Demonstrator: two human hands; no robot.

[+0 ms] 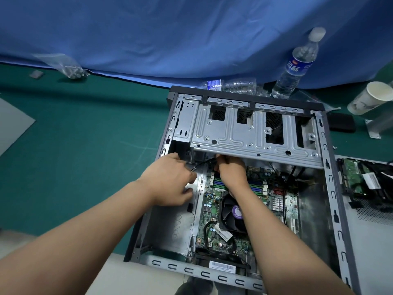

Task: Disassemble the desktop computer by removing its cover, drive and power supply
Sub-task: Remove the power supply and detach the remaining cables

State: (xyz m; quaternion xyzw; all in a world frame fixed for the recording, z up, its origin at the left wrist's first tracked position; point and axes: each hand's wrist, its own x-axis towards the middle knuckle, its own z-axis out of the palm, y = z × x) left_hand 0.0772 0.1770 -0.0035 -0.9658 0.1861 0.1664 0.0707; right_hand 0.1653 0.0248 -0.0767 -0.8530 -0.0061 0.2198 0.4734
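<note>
Nearest the camera, the two bare forearms reach forward over the open desktop case point(331, 188), which lies on its side on the green surface point(85, 156) with its cover off. Its long axis runs away from the viewer, the barcode-labelled end closest and the dark front bezel at the far end, against the blue cloth point(170, 35).

Inside the near half lies the motherboard point(210, 226), with the round black fan point(231, 213) just beneath the right forearm.

The left hand point(170, 179) hovers over the case's left wall, fingers curled inward; its fingertips seem to pinch a thin black cable point(200, 165) that runs toward the other hand, though the contact is small and hard to make out. The right hand point(231, 169) reaches further in, above the memory slots, with its fingers tucked under the near edge of the grey metal drive cage point(244, 133); what they grip is hidden by the cage.

The cage spans the far half of the case, just beyond both hands.

To the right of the case, a grey cover panel point(370, 252) lies flat with a removed drive point(357, 179) resting on it, circuit board upward.

Farther back stand a water bottle point(297, 62) and a paper cup point(370, 96), with a crushed clear bottle point(234, 84) behind the bezel and a plastic bag point(63, 64) far left.
</note>
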